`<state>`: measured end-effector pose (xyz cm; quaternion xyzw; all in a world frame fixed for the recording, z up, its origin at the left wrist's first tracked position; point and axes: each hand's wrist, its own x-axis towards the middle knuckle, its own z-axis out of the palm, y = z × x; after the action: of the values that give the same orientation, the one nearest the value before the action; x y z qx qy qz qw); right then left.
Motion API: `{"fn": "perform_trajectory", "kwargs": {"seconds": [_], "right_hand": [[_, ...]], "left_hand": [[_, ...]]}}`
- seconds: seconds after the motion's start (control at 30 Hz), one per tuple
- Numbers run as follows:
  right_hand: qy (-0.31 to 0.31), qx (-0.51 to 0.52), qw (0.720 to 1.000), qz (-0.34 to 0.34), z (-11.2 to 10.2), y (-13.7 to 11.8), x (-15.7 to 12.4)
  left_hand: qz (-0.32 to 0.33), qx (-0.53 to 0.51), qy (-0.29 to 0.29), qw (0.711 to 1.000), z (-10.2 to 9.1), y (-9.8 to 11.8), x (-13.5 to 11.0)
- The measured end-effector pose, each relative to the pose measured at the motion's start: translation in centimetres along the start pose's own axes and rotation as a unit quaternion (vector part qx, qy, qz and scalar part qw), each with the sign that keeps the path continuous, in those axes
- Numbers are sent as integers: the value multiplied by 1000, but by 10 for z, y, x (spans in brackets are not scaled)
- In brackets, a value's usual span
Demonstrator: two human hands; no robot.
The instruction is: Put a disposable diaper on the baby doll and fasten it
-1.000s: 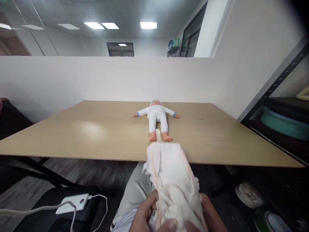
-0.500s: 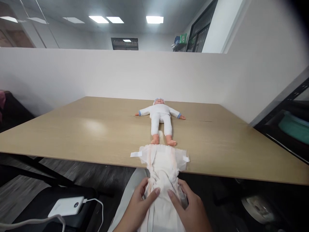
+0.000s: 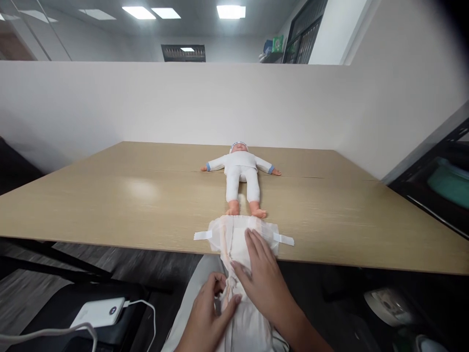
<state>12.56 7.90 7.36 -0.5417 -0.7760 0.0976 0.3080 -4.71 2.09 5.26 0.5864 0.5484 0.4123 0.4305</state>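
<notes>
An unfolded white diaper point(image 3: 240, 249) lies with its tabbed end on the table's near edge, both side tabs spread outward. Its other end hangs down over my lap. My left hand point(image 3: 212, 308) grips the diaper's left edge between thumb and curled fingers. Flat on the inner surface rests my right hand point(image 3: 262, 274), fingers stretched toward the tabbed end and thumb apart. Just beyond the diaper, a baby doll point(image 3: 242, 171) in white clothes with blue cuffs lies on its back, arms out, feet close to the diaper.
The wooden table point(image 3: 164, 195) ends at a white partition point(image 3: 176, 102). At lower left, a white power bank point(image 3: 98, 312) with a cable sits on a black chair point(image 3: 54, 303). A dark rack point(image 3: 436, 181) with a green item stands at the right.
My right hand has left the diaper's right edge and moved up onto its inner surface. The right tab now sticks straight outward. My left hand keeps its grip.
</notes>
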Motion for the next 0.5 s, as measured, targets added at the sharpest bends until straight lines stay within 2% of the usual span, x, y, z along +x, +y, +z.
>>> {"fn": "perform_trajectory", "kwargs": {"seconds": [0.1, 0.17, 0.23, 0.33, 0.4, 0.5], "right_hand": [[-74, -20, 997, -1, 10, 2, 25], [-99, -33, 994, -14, 12, 4, 34], [-106, -41, 993, -32, 12, 7, 37], [-103, -49, 992, -53, 9, 10, 37], [-102, -54, 991, -61, 5, 12, 38], [-110, -58, 990, -68, -2, 18, 42]], "left_hand": [[64, 124, -22, 990, -18, 1, 8], [102, 162, -54, 980, -34, 6, 20], [140, 176, -60, 973, -50, 13, 40], [219, 215, -18, 951, -70, 25, 89], [283, 269, 1, 921, -79, 33, 133], [349, 346, -39, 870, -81, 44, 201]]}}
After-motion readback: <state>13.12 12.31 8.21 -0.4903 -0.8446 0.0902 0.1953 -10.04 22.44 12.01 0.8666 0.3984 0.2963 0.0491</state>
